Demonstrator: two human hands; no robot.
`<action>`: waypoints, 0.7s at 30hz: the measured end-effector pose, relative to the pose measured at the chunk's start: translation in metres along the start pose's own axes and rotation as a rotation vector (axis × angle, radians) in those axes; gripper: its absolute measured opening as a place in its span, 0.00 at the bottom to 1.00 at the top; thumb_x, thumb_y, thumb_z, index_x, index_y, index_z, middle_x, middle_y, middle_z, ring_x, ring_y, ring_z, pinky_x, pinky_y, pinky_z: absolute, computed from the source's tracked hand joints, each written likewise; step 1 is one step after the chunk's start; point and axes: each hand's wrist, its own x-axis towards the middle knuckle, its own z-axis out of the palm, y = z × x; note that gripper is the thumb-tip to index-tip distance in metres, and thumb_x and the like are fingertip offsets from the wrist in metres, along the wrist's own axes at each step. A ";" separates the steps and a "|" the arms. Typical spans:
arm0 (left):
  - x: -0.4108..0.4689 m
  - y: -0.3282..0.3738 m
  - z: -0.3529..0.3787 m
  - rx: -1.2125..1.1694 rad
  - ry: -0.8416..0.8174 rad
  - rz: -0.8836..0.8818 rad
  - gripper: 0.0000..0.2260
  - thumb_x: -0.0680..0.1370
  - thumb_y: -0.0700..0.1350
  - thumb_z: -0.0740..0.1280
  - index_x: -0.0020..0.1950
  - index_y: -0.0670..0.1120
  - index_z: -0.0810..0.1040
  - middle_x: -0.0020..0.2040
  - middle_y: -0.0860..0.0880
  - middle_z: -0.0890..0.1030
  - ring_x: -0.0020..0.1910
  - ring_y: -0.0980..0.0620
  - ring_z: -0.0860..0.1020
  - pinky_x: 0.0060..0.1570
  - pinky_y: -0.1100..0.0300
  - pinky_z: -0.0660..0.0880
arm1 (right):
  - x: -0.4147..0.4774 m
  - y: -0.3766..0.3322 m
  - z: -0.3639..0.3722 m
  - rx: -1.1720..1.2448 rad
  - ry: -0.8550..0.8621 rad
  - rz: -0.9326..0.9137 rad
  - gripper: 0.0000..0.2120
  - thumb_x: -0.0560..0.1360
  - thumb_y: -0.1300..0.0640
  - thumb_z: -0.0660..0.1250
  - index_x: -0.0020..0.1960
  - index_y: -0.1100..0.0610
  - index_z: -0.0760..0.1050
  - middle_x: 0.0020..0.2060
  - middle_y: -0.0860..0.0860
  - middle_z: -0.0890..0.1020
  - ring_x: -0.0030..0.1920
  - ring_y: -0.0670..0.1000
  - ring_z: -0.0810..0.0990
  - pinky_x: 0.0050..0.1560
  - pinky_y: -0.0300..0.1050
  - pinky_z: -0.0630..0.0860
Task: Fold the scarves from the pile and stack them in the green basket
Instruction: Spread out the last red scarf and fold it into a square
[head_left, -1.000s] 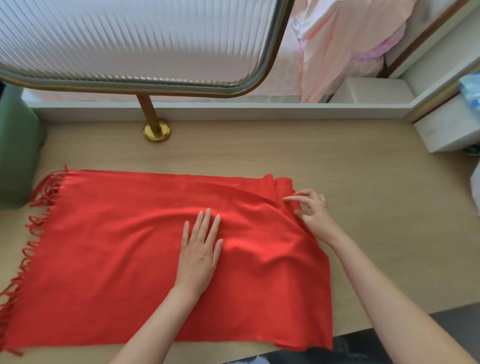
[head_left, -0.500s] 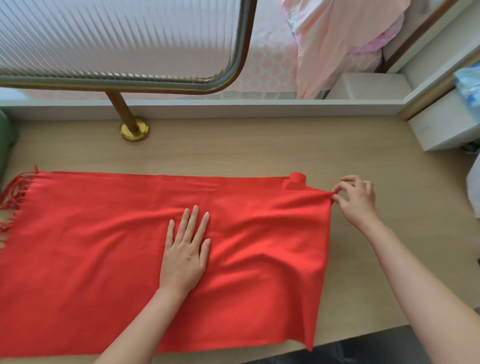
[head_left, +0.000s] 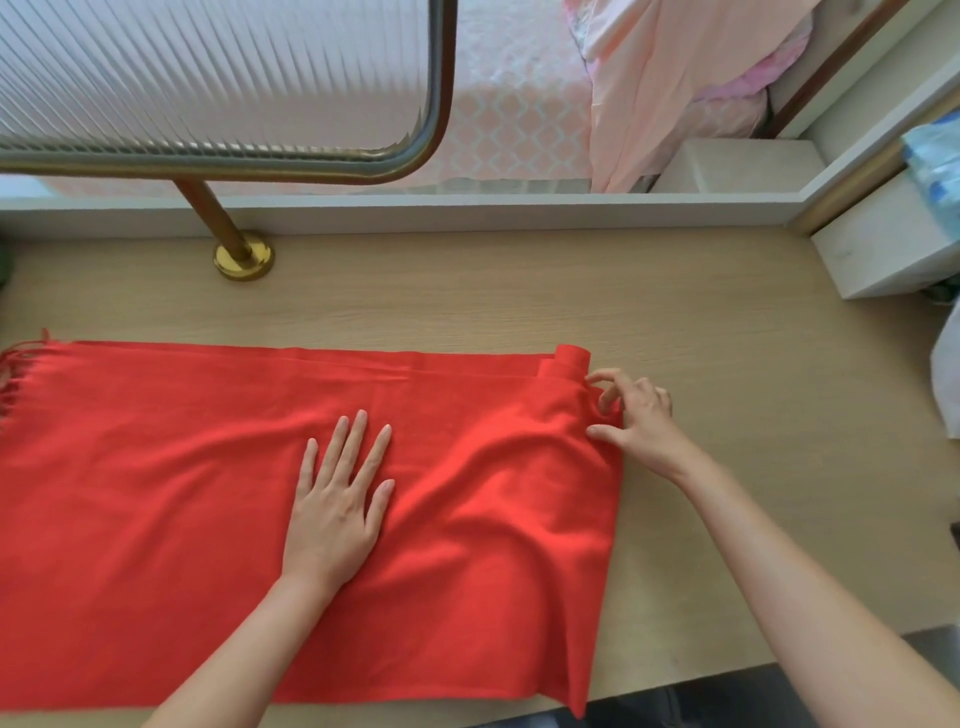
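red scarf (head_left: 182, 493) under flat left hand (head_left: 337, 504), right hand (head_left: 641, 423) pinching its edge.

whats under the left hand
The left hand lies flat on the red scarf, which covers the wooden table beneath; how many layers lie under it is hidden.

Matt red cloth scarf (head_left: 208, 493) on a matt wood-grain table (head_left: 519, 296), beside a glossy brass-coloured metal post base (head_left: 244, 258).
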 end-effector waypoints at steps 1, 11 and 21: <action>0.000 0.000 0.000 -0.004 0.002 0.000 0.26 0.80 0.55 0.51 0.78 0.52 0.57 0.79 0.50 0.53 0.78 0.51 0.50 0.75 0.45 0.50 | 0.000 0.001 0.002 -0.032 0.014 0.012 0.21 0.67 0.55 0.76 0.58 0.50 0.75 0.41 0.44 0.77 0.50 0.50 0.69 0.49 0.40 0.53; -0.001 -0.002 0.002 -0.009 0.003 0.001 0.26 0.80 0.56 0.51 0.78 0.52 0.57 0.79 0.50 0.53 0.78 0.51 0.50 0.75 0.45 0.50 | -0.016 -0.032 -0.018 0.246 0.203 0.017 0.07 0.71 0.45 0.71 0.40 0.43 0.74 0.39 0.52 0.81 0.51 0.45 0.74 0.67 0.38 0.53; 0.006 0.012 -0.001 -0.083 0.024 0.003 0.25 0.79 0.50 0.52 0.75 0.44 0.64 0.77 0.43 0.60 0.77 0.47 0.54 0.75 0.44 0.46 | -0.044 -0.037 0.032 0.626 0.404 0.665 0.21 0.76 0.54 0.68 0.65 0.63 0.71 0.61 0.58 0.76 0.57 0.54 0.75 0.60 0.48 0.72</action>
